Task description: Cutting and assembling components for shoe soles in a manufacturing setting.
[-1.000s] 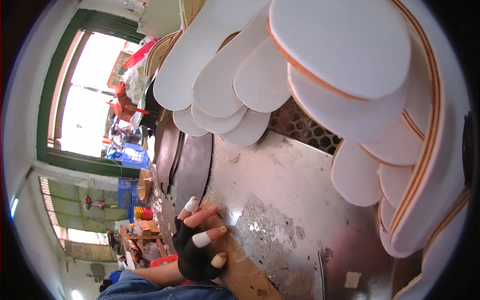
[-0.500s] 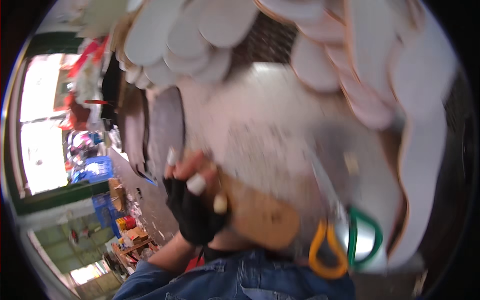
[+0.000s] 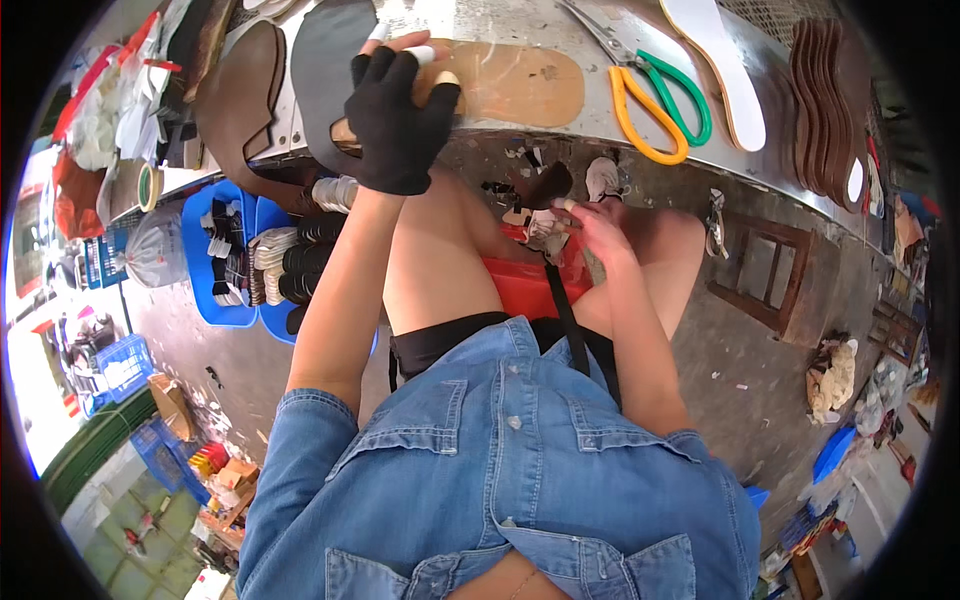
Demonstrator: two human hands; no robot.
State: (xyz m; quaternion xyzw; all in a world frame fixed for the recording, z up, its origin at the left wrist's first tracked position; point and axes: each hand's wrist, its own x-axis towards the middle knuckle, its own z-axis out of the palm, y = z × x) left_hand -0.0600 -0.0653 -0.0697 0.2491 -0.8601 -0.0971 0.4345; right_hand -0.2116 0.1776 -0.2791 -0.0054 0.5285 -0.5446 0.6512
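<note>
My left hand (image 3: 400, 120), in a black fingerless glove with white-wrapped fingertips, lies on the metal-topped table with its fingers apart. Its fingers reach over the left end of a tan sole-shaped piece (image 3: 515, 85). Beside it, a dark grey sole-shaped piece (image 3: 325, 70) lies partly beneath the glove. My bare right hand (image 3: 600, 235) is below the table edge, between my knees. Its fingers are drawn together near a dark brown piece (image 3: 550, 185); whether they grip that piece is unclear. Scissors (image 3: 650, 95) with one orange and one green handle lie right of the tan piece.
A white insole (image 3: 725, 80) and a stack of brown sole pieces (image 3: 830, 110) lie at the table's right. Brown leather-like pieces (image 3: 235, 95) hang over its left edge. Blue bins (image 3: 225, 310) stand on the floor at left, a wooden frame (image 3: 765, 265) at right.
The view has swung down to my lap and the floor. White sole pieces that filled the top are mostly out of view. My right hand has come into view; my left stays by the tan piece.
</note>
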